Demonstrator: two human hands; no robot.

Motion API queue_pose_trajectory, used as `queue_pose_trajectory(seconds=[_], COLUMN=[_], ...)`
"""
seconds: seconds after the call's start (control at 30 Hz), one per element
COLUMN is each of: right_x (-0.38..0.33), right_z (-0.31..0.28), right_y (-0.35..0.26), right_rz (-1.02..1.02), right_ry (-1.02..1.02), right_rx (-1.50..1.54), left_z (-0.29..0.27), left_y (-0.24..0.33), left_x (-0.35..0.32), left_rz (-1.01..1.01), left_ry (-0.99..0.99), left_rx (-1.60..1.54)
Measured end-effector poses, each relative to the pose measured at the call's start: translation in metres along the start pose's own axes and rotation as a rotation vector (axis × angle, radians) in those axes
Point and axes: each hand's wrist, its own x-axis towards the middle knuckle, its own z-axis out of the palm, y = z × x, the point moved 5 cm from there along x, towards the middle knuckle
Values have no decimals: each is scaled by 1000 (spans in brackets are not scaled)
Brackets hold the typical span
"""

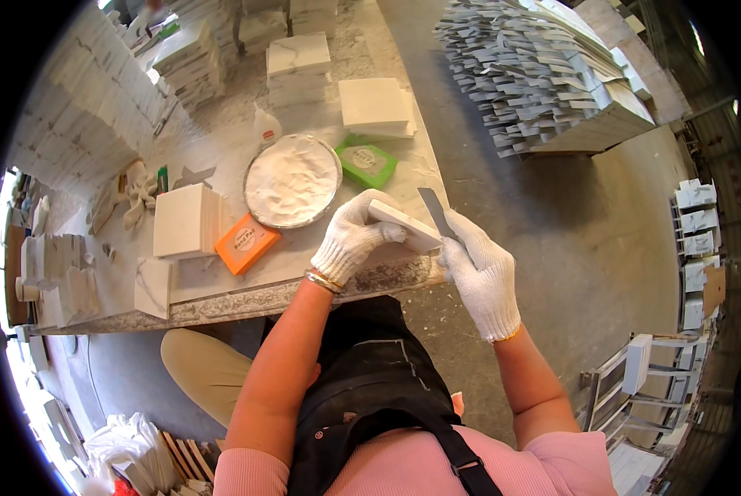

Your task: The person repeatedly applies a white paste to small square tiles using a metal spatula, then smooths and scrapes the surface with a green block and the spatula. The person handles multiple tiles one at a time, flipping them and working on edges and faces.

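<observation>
In my gloved left hand [347,237], near the table's front right corner, is a white stone tile [403,223], tilted with one long edge facing up. My gloved right hand [483,277] grips a flat grey blade [432,207], whose handle is hidden by the fingers. The blade lies close to the tile's right end; whether they touch I cannot tell. Beyond my left hand stands a round metal bowl [293,226] filled with a white paste or powder. On either side of it lie an orange hand pad [247,243] and a green pad [366,160].
White tiles form a stack [186,221] at the left and another stack [374,103] at the back right of the stone table [221,291]. Used gloves [139,194] lie farther left. Across the floor, a large pile of grey-white strips [544,83] stands; a metal rack [635,372] is at the right.
</observation>
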Motion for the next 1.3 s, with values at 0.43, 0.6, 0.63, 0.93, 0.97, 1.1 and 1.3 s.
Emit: queue_pose_trajectory(seconds=[0.43, 0.6, 0.63, 0.93, 0.97, 1.1, 1.3], right_x=[-14, -5, -5, -21, -22, -19, -11], right_z=[-5, 12, 13, -18, -16, -7, 17], right_y=[-3, -5, -7, -12, -12, -5, -9], right_rz=[-8, -24, -76, 191, 182, 146, -24], right_ry=[51, 38, 39, 65, 63, 35, 22], right_rx=[-53, -5, -11, 54, 54, 32, -11], left_z=[-1, -1, 2, -7, -6, 0, 0], left_y=[-4, -1, -3, -7, -4, -3, -1], left_x=[-2, 0, 1, -1, 0, -2, 0], left_rz=[-17, 3, -1, 2, 8, -9, 8], left_ry=[-4, -4, -10, -22, -21, -5, -23], left_rx=[-59, 26, 4, 26, 46, -50, -18])
